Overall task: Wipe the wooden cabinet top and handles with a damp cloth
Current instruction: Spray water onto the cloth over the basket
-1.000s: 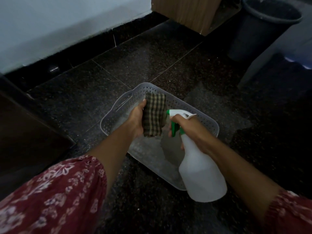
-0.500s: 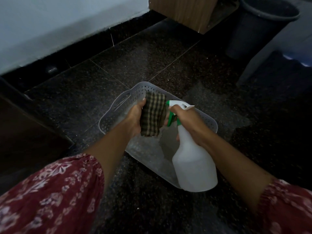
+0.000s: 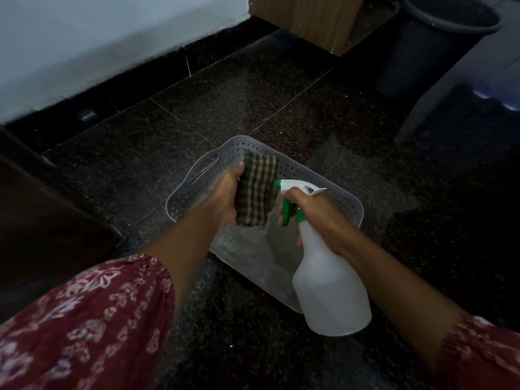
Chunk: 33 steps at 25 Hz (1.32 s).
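Note:
My left hand (image 3: 225,197) holds a folded green-and-beige checked cloth (image 3: 257,190) upright over a perforated white plastic basket (image 3: 344,202) on the dark floor. My right hand (image 3: 315,215) grips the neck of a white spray bottle (image 3: 329,288) with a green trigger, its nozzle pointing at the cloth from close by. A fingertip rests on the trigger. A light wooden cabinet (image 3: 306,18) shows its lower corner at the top centre; its top and handles are out of view.
A dark bin (image 3: 430,43) stands at the top right beside a grey slanted leg (image 3: 439,88). Dark furniture (image 3: 42,220) fills the left side. A white wall (image 3: 98,38) with a black skirting runs along the back. The floor is dark speckled tile.
The hands, cloth and bottle have stayed together over the basket; the bottle has shifted a little toward the cloth. The camera view drifted slightly.

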Tool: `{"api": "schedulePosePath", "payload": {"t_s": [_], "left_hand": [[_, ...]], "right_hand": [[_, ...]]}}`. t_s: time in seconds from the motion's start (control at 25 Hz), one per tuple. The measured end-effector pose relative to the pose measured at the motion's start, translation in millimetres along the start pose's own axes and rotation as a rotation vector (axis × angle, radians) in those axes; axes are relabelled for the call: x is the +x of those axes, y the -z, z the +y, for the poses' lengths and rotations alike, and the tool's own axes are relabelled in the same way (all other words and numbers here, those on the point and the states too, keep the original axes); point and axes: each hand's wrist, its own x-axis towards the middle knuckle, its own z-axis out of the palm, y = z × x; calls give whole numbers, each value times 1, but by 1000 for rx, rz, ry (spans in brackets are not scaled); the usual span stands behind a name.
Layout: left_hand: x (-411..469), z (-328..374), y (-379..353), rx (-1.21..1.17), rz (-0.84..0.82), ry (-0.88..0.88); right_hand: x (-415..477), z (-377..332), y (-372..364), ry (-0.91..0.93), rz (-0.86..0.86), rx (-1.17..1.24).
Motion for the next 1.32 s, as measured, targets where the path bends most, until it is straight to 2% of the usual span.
{"api": "schedulePosePath", "payload": {"t_s": [0.08, 0.24, 0.36, 0.44, 0.56, 0.72, 0.92, 1.08, 1.24, 1.32], "left_hand": [[0, -1, -1, 21, 10, -1], [-4, 0, -7, 17, 8, -1], [-3, 1, -9, -2, 17, -7], [-3, 0, -9, 12, 37, -16], [-3, -1, -9, 9, 34, -17], [-5, -1, -9, -9, -8, 4], [-8, -3, -11, -10, -12, 10], [-8, -3, -10, 22, -6, 7], [-4, 1, -7, 17, 46, -16], [-3, 1, -7, 22, 47, -23]], "right_hand": [[-1, 1, 0, -3, -55, 55], [3, 7, -1, 18, 17, -29], [1, 3, -2, -46, -55, 29], [3, 4, -4, -52, -85, -27], [3, 4, -3, -19, -49, -72], [0, -2, 2, -65, -33, 30], [0, -5, 3, 19, 109, 17], [-1, -4, 2, -8, 50, 16], [-2, -2, 6, -16, 159, 36], [-2, -2, 6, 8, 85, 80]]}}
